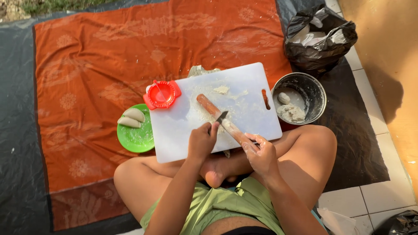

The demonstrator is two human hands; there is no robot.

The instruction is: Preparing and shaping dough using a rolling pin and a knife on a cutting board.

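1. The right hand (261, 154) is gripping the near end of a wooden rolling pin (220, 118), fingers closed around it just above the person's crossed legs.
2. The left hand (202, 141) is closed on the handle of a small knife (221, 116), and the blade is touching the pin about midway along its length.
3. The rolling pin is lying on a slant: its long axis is running from the right hand at the near right up to its free end at the far left, over the middle of a white cutting board (183, 135). The left hand is sitting just left of that axis, so the blade is meeting the pin from the left side.
4. The board is resting on an orange cloth (87, 65) spread on the floor, with flour and dough scraps (222, 89) dusting it beyond the pin.
5. Further out, a red dumpling press (161, 94) is sitting on the board's far left corner, a green plate (137, 139) with two folded dumplings (132, 118) is lying just left of the board, and a metal bowl (315, 89) holding dough is standing just right of it.
6. A black bag (320, 54) is sitting beyond the bowl.
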